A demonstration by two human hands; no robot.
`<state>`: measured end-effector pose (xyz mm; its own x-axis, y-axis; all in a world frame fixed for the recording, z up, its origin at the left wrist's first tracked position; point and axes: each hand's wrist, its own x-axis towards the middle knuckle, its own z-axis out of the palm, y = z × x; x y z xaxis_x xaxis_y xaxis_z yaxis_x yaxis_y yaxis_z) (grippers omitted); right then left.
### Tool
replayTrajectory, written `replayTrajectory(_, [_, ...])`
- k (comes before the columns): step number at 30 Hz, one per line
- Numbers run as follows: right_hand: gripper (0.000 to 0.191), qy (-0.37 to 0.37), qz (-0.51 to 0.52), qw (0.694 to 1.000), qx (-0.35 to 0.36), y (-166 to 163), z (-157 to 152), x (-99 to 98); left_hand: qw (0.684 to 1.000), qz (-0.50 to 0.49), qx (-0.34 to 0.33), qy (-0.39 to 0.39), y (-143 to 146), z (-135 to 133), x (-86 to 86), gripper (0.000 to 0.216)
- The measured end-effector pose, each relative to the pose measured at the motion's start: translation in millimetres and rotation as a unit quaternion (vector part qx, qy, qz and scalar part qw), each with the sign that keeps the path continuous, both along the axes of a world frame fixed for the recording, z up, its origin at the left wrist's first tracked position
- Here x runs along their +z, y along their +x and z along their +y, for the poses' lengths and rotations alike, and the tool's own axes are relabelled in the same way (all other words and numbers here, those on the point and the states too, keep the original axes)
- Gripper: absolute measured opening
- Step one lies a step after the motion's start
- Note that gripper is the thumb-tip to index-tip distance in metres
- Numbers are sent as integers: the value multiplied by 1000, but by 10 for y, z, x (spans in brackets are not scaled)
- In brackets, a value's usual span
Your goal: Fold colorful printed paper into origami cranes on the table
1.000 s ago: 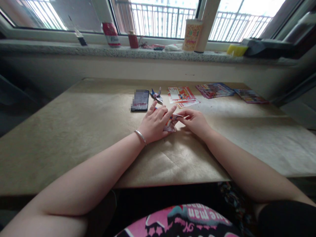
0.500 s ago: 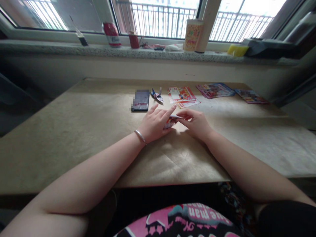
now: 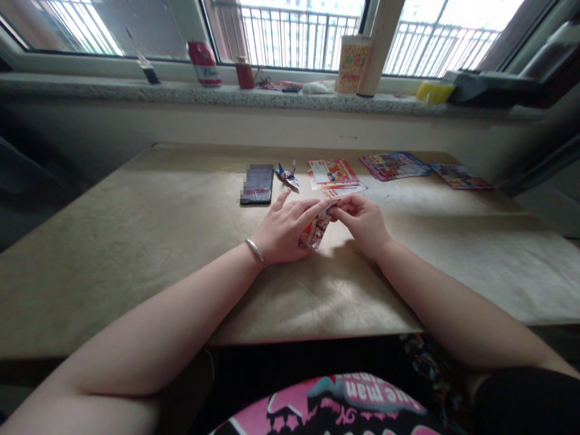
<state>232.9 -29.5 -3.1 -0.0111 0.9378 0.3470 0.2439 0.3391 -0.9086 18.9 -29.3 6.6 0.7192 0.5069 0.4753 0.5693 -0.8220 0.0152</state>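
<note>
A small piece of printed paper (image 3: 318, 232), folded, red and white with a pattern, stands partly upright on the table between my hands. My left hand (image 3: 286, 231), a silver bracelet (image 3: 255, 250) at its wrist, lies against the paper's left side with fingers stretched across its top; its thumb is near the lower edge. The thumb and fingertips of my right hand (image 3: 364, 222) pinch the upper right corner. Just beyond my left fingers rests a folded paper crane (image 3: 288, 176), blue and white, beside a dark phone (image 3: 257, 185).
Red and white printed sheets (image 3: 334, 173) lie behind my hands. Farther right are a fanned stack of colourful leaflets (image 3: 394, 165) and another leaflet pile (image 3: 460, 177). A can (image 3: 204, 63), a patterned cup (image 3: 351, 65) and a yellow sponge-like block (image 3: 435, 92) stand on the windowsill.
The paper has tilted up, so more of its printed face shows. My left index finger has come down along its top edge, and my right fingertips pinch its corner more tightly.
</note>
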Motion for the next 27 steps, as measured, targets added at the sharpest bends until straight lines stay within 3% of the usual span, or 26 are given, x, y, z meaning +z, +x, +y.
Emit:
replayTrajectory(7, [33,1,17,999,-41,23,36,-16,1000,-13,4,2,-16,29,-65,83])
replayTrajectory(15, [36,-38,42,998,-26,7,97,-31,998,-30,33,35,5,53,-64,75])
replayTrajectory(19, [36,-14,50,997,-53,-7,82,-12,998,-21,38,42,10,43,-34,77])
replayTrajectory(27, [30,21,-9,999,-30,23,45,-28,996,-59,63,17,30,21,-16,78])
